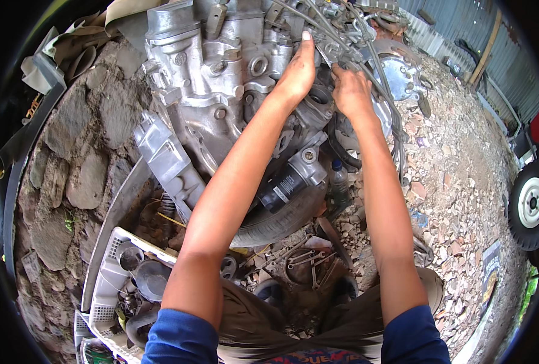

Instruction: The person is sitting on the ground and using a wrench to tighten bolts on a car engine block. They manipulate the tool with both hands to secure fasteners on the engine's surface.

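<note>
A silver cast-metal engine (pixel 194 79) fills the upper middle. My left hand (pixel 297 76) is at its right side, thumb raised beside a thin metal tool or bar (pixel 323 51); its other fingers are hidden. Just to the right, my right hand (pixel 351 88) has curled fingers at the lower end of that piece, among rods and hoses (pixel 375 73); exactly what it grips is hard to make out. Below my hands are a black cylindrical part (pixel 275 191) and a silver housing (pixel 306 161). A loose silver pan (pixel 157 142) leans at the engine's lower left.
A stone wall (pixel 75 151) runs down the left. A white crate (pixel 103 291) of parts sits lower left. A tire (pixel 263 233), a bottle (pixel 339 185) and several wrenches (pixel 300 258) lie beneath the engine. Right are rubble (pixel 445 200), a white-rimmed wheel (pixel 527 203) and corrugated sheeting (pixel 518 73).
</note>
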{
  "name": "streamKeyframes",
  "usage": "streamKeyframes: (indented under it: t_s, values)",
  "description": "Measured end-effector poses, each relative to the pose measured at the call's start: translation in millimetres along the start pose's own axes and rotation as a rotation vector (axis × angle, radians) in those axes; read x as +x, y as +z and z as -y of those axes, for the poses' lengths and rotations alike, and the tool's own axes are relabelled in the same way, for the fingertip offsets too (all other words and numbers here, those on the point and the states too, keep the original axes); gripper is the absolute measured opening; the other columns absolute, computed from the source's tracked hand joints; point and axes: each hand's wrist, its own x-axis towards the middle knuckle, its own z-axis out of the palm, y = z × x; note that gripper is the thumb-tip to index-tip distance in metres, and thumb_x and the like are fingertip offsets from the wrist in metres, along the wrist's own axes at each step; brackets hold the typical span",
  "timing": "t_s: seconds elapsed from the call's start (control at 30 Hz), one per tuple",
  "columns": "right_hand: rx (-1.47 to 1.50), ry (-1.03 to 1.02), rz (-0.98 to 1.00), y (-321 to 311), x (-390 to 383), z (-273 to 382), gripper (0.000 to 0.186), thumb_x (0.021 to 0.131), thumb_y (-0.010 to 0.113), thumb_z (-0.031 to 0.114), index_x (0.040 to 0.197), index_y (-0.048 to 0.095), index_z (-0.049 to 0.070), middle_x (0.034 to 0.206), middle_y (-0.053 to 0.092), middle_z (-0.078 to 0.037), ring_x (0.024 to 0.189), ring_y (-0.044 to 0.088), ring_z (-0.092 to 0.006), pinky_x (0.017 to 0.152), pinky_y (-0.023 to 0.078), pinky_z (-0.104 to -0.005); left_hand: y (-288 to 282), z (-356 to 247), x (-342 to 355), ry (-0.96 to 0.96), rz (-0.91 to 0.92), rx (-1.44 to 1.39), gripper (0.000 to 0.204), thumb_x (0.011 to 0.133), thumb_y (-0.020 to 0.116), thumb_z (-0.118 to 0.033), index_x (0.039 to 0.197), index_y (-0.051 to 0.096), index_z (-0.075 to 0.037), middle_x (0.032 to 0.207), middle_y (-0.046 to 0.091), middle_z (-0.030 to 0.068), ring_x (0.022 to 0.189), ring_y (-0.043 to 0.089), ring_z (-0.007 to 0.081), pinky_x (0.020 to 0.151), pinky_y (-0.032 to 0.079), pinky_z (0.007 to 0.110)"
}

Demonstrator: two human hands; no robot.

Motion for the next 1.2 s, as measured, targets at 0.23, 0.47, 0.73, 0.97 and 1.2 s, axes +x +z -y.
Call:
streamKeyframes:
  t_s: [0.23, 0.47, 0.73, 0.97, 1.2]
  values:
    - [0.401, 0.135, 0.193, -24, 10, 52, 0.033, 0.081, 0.059, 0.02, 0.088, 0.065, -0.012, 0.093, 0.062, -0.037, 0.098, 0.062, -0.0478, 0.09, 0.048, -0.0496, 2, -2, 2, 0.073, 0.022, -0.059, 0.087, 0.099, 0.015, -0.064, 0.15, 0.016, 0.006, 0.159, 0.014, 0.0196, 0.148, 0.013, 0.0266, 0.12, 0.01, 0.033]
    - [0.528, 0.242, 0.073, -16, -11, 54, 0.031, 0.088, 0.054, 0.017, 0.105, 0.066, -0.006, 0.099, 0.066, -0.029, 0.099, 0.065, -0.0394, 0.087, 0.048, -0.0425, -1, -6, -3, 0.051, 0.08, -0.084, 0.091, 0.096, 0.015, -0.069, 0.151, 0.016, 0.003, 0.158, 0.018, 0.021, 0.148, 0.016, 0.029, 0.119, 0.01, 0.038]
    - [1.06, 0.385, 0.146, -10, -14, 49, 0.028, 0.09, 0.058, 0.014, 0.106, 0.065, -0.008, 0.09, 0.07, -0.012, 0.078, 0.064, -0.016, 0.071, 0.049, -0.0293, 0, -5, -2, 0.134, -0.017, -0.008, 0.089, 0.097, 0.018, -0.068, 0.149, 0.022, 0.005, 0.156, 0.024, 0.0224, 0.147, 0.019, 0.0305, 0.118, 0.015, 0.036]
    - [0.519, 0.244, 0.003, -6, -5, 39, 0.024, 0.088, 0.062, 0.017, 0.099, 0.069, -0.004, 0.084, 0.07, -0.022, 0.079, 0.07, -0.0323, 0.073, 0.051, -0.0389, 3, 2, 2, 0.143, -0.101, 0.038, 0.087, 0.098, 0.012, -0.065, 0.148, 0.027, 0.005, 0.153, 0.029, 0.0239, 0.146, 0.022, 0.0323, 0.118, 0.017, 0.035]
    - [0.245, 0.175, -0.185, -3, -3, 3, 0.026, 0.089, 0.06, 0.016, 0.11, 0.068, 0.003, 0.095, 0.068, -0.025, 0.094, 0.065, -0.0412, 0.084, 0.049, -0.0463, 7, 1, 2, 0.052, -0.136, 0.099, 0.09, 0.096, 0.01, -0.067, 0.147, 0.028, 0.005, 0.153, 0.03, 0.0243, 0.145, 0.022, 0.0335, 0.118, 0.018, 0.037]
